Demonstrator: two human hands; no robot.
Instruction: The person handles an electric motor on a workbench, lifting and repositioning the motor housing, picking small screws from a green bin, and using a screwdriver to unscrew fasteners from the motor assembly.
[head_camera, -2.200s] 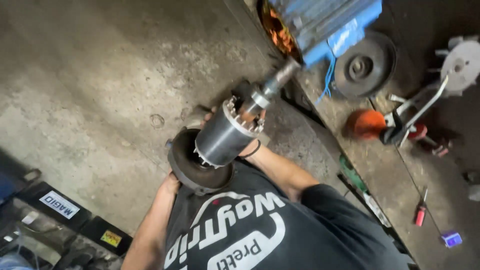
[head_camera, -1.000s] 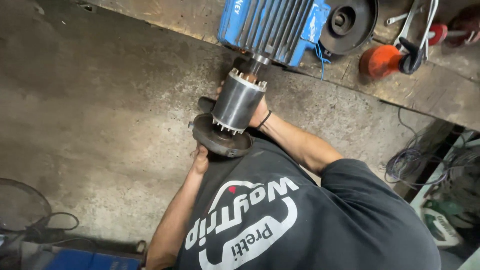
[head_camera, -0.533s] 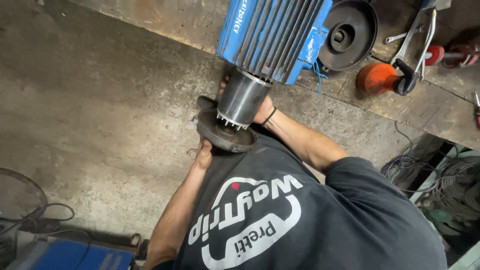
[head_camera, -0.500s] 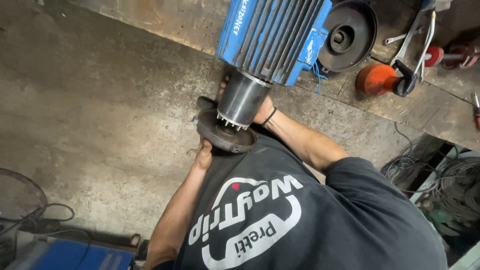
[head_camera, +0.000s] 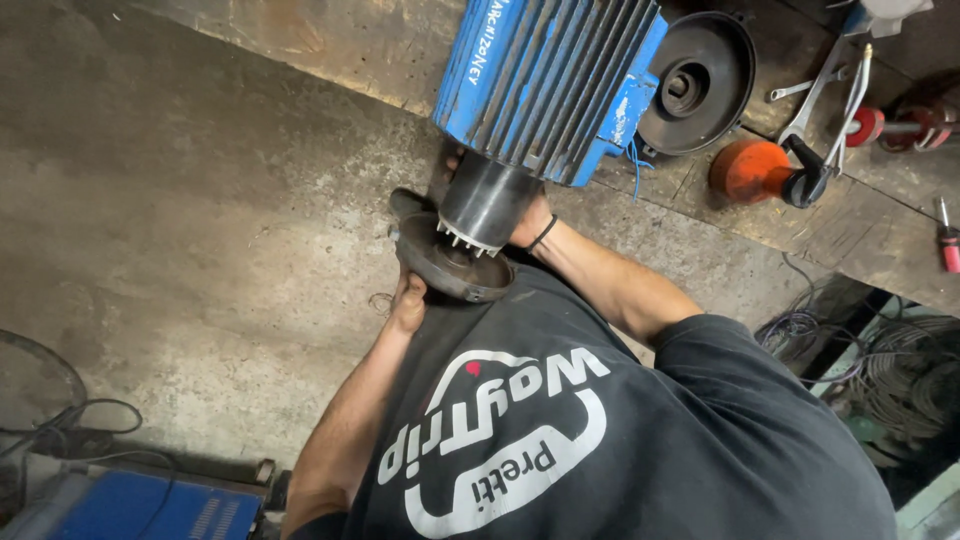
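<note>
My right hand (head_camera: 530, 225), with a black band at the wrist, cups a grey steel rotor (head_camera: 487, 203) from below. The rotor's upper part sits inside the open end of a blue finned motor housing (head_camera: 550, 80) lying on the bench. My left hand (head_camera: 408, 300) grips the rim of the dark round end cover (head_camera: 445, 268) on the rotor's near end, just in front of my black printed shirt. The rotor's shaft is hidden inside the housing.
A black round cover (head_camera: 695, 85) lies right of the housing, then an orange round object (head_camera: 748, 170), wrenches (head_camera: 812, 100) and a red-handled screwdriver (head_camera: 948, 245). Wire coils (head_camera: 900, 360) lie at the right, and a blue machine (head_camera: 150, 505) with cables at the bottom left.
The rotor, held free of the housing before, has gone shaft-first into the blue housing and now sits deeper. Both hands kept their hold and moved with it.
</note>
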